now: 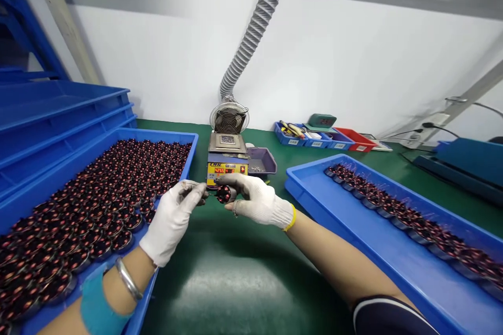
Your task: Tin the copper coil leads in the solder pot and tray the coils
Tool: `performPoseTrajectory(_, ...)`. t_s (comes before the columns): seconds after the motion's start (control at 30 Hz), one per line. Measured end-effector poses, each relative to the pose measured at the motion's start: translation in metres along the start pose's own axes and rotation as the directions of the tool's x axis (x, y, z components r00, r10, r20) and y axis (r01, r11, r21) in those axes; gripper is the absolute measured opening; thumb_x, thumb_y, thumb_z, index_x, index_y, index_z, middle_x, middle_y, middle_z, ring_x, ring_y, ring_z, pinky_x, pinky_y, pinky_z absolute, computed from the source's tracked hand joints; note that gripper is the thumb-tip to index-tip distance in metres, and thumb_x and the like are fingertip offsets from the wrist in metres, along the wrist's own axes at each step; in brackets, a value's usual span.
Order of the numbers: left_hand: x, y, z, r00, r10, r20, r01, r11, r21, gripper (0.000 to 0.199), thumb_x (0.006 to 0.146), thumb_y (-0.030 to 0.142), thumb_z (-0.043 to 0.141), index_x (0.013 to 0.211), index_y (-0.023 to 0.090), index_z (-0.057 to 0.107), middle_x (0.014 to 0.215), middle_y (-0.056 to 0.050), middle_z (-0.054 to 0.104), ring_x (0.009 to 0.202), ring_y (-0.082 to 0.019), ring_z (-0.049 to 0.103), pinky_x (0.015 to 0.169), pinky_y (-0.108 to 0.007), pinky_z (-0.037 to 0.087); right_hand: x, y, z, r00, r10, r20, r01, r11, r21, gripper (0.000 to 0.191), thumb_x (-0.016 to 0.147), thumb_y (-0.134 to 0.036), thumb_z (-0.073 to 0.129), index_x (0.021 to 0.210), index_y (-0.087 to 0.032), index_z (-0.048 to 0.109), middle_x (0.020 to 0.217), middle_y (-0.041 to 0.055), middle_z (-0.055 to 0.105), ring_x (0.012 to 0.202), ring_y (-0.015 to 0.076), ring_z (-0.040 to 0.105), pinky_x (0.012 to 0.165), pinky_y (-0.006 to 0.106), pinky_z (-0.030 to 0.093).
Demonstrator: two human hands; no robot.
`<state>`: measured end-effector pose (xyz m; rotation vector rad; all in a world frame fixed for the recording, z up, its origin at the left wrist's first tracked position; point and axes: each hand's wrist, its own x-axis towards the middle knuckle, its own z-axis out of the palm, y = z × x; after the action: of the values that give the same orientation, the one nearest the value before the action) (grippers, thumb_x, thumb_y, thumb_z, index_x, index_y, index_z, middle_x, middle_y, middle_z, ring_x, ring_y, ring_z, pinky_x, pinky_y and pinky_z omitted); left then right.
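Note:
Gloved in white, my right hand (253, 200) grips a small round black part with copper-red windings (223, 194) between thumb and fingers. My left hand (175, 214), also gloved, is pinched just left of that part, at a thin wire end too small to make out clearly. Both hands are over the green table, in front of a yellow-faced soldering unit (227, 168) with a lit red display. Many similar round parts (102, 193) fill the blue tray at the left. Another blue tray (346, 225) at the right holds a row of them with wires standing up.
Behind the soldering unit stand a round fan guard (229, 119) and a grey ribbed hose (255, 26). A purple bin (262, 161) sits beside the unit. Small blue bins (314, 141) and a red bin (356, 140) line the back right. Stacked blue trays (63, 107) rise at the left.

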<state>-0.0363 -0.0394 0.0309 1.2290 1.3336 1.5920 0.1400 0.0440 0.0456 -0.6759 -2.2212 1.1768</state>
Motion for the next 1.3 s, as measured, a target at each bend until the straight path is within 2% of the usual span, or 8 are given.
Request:
performPoseTrajectory(0.13, 0.000, 0.010, -0.004, 0.999, 0.032, 0.019, -0.034, 0.990, 0.136, 0.022, 0.074, 0.039, 0.064, 0.069, 0.018, 0.061, 0.064, 0.001, 0.058, 0.064, -0.013, 0.053, 0.062, -0.024, 0.044, -0.004, -0.001, -0.002, 0.999, -0.047, 0.025, 0.047, 0.999, -0.002, 0.053, 0.067, -0.017, 0.067, 0.119, -0.018, 0.057, 0.107, 0.0053, 0.061, 0.091, 0.0178, 0.059, 0.084, 0.033, 0.049)
performPoseTrajectory(0.27, 0.005, 0.020, -0.024, 0.990, -0.014, 0.137, -0.010, 0.985, 0.173, 0.023, 0.071, 0.039, 0.065, 0.062, 0.018, 0.061, 0.058, 0.000, 0.056, 0.057, -0.013, 0.050, 0.055, -0.025, 0.042, -0.009, -0.005, -0.008, 0.998, 0.057, 0.040, -0.061, 0.992, 0.110, 0.055, 0.065, -0.013, 0.065, 0.119, -0.018, 0.056, 0.092, 0.0028, 0.062, 0.079, 0.0147, 0.058, 0.069, 0.029, 0.053)
performPoseTrajectory(0.37, 0.008, 0.025, -0.034, 0.992, -0.045, 0.121, 0.027, 0.988, 0.149, 0.027, 0.070, 0.043, 0.065, 0.059, 0.018, 0.060, 0.053, 0.000, 0.053, 0.050, -0.014, 0.048, 0.050, -0.026, 0.041, -0.011, -0.008, -0.013, 0.996, 0.085, 0.031, -0.090, 0.977, 0.191, 0.057, 0.064, -0.011, 0.063, 0.120, -0.019, 0.055, 0.085, 0.0008, 0.060, 0.072, 0.0125, 0.056, 0.061, 0.026, 0.054)
performPoseTrajectory(0.63, -0.001, 0.026, -0.010, 0.984, -0.030, 0.177, -0.010, 0.975, 0.222, 0.030, 0.068, 0.048, 0.065, 0.065, 0.019, 0.062, 0.061, -0.002, 0.058, 0.059, -0.015, 0.051, 0.055, -0.025, 0.043, -0.012, -0.011, -0.007, 0.995, 0.034, 0.095, -0.047, 0.989, 0.142, 0.051, 0.064, -0.016, 0.067, 0.114, -0.019, 0.059, 0.097, 0.0026, 0.061, 0.083, 0.0152, 0.059, 0.072, 0.028, 0.053)
performPoseTrajectory(0.9, 0.004, 0.035, -0.046, 0.932, -0.157, 0.326, 0.119, 0.984, 0.135, 0.029, 0.064, 0.045, 0.068, 0.052, 0.021, 0.056, 0.046, -0.001, 0.047, 0.042, -0.013, 0.038, 0.041, -0.026, 0.032, -0.019, -0.014, -0.014, 0.992, 0.098, 0.074, -0.113, 0.966, 0.233, 0.053, 0.062, -0.012, 0.064, 0.113, -0.019, 0.059, 0.086, 0.0005, 0.060, 0.072, 0.0119, 0.057, 0.057, 0.022, 0.052)
performPoseTrajectory(1.0, 0.006, 0.030, -0.040, 0.925, -0.167, 0.342, 0.092, 0.970, 0.226, 0.032, 0.067, 0.048, 0.064, 0.052, 0.021, 0.056, 0.049, -0.002, 0.051, 0.047, -0.015, 0.044, 0.045, -0.026, 0.036, -0.016, -0.012, -0.023, 0.992, 0.105, 0.070, -0.119, 0.962, 0.245, 0.054, 0.063, -0.013, 0.063, 0.117, -0.018, 0.058, 0.079, -0.0008, 0.059, 0.064, 0.0095, 0.055, 0.054, 0.020, 0.050)
performPoseTrajectory(1.17, -0.004, 0.005, -0.008, 0.868, -0.290, 0.403, -0.033, 0.776, 0.629, 0.026, 0.065, 0.047, 0.063, 0.069, 0.022, 0.067, 0.067, -0.004, 0.067, 0.065, -0.021, 0.059, 0.060, -0.029, 0.042, 0.022, -0.010, -0.060, 0.989, 0.080, -0.126, -0.070, 0.994, 0.085, 0.045, 0.067, -0.023, 0.065, 0.112, -0.016, 0.060, 0.082, 0.0003, 0.061, 0.071, 0.0094, 0.056, 0.064, 0.020, 0.050)
performPoseTrajectory(1.3, -0.012, -0.015, 0.000, 0.790, -0.418, 0.449, -0.084, 0.650, 0.755, 0.029, 0.060, 0.046, 0.066, 0.080, 0.025, 0.071, 0.082, -0.006, 0.072, 0.075, -0.026, 0.064, 0.066, -0.031, 0.044, 0.078, -0.010, -0.095, 0.922, 0.170, -0.348, -0.265, 0.932, -0.246, 0.036, 0.077, -0.044, 0.057, 0.092, -0.012, 0.066, 0.076, 0.0045, 0.063, 0.069, 0.0138, 0.060, 0.070, 0.027, 0.049)
